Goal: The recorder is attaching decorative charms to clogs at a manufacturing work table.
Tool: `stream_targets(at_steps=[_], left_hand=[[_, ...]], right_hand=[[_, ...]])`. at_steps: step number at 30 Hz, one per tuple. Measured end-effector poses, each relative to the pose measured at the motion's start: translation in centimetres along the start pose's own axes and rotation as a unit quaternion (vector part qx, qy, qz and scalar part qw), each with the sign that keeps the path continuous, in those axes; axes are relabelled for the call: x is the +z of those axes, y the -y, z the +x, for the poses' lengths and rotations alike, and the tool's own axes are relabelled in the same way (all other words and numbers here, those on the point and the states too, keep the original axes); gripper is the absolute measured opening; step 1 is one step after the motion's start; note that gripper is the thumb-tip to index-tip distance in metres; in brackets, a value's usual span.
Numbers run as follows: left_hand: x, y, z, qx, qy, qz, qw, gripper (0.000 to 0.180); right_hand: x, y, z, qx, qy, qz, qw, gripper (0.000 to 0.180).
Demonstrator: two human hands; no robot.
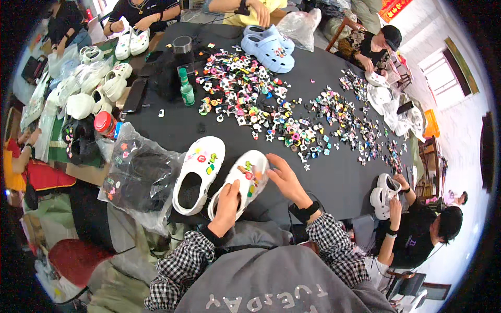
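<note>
My left hand (226, 209) grips a white clog (241, 183) at its opening, thumb on top of the upper and the other fingers hidden. My right hand (287, 180) has its thumb and forefinger at the right edge of this clog's toe; its other fingertips are out of sight. Colourful charms (252, 177) sit on the toe, a little blurred. Just left, a second white clog (207, 164) lies on the black table with red, yellow and green charms on its toe.
Loose charms (245, 88) spread across the black table (182, 122). A clear plastic bag (130, 177) lies left, near a red-lidded jar (104, 124) and a green bottle (187, 95). Light-blue clogs (269, 48) stand at the far side. Several people sit around, one handling white clogs (385, 195) at right.
</note>
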State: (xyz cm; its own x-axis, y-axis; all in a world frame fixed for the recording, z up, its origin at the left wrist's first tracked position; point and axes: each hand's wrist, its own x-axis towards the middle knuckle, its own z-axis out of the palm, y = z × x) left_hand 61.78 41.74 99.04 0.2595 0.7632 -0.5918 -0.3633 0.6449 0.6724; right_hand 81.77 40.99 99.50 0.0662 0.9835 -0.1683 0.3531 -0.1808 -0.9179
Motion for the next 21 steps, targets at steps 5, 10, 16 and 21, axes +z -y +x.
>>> stream_targets(at_steps=[5,10,16,21], left_hand=[[-2.1,1.1,1.8,-0.002,0.011,-0.036,0.999,0.038],[-2.1,0.7,1.6,-0.006,0.081,-0.039,0.996,0.032],[-1.5,0.0,-0.4,0.07,0.151,0.093,0.982,0.033],[1.3,-1.7,-4.3,0.246,0.087,0.439,0.86,0.028]], right_hand=[[-0.8,0.1,-2.8,-0.015,-0.066,0.017,0.998,0.029],[-3.8,-0.5,-6.3,0.028,-0.13,0.093,0.987,0.017],[-9.6,-2.5,-13.4,0.193,-0.168,0.026,0.966,0.017],[-10.9,-2.1,-18.1,-0.009,-0.18,-0.194,0.964,0.028]])
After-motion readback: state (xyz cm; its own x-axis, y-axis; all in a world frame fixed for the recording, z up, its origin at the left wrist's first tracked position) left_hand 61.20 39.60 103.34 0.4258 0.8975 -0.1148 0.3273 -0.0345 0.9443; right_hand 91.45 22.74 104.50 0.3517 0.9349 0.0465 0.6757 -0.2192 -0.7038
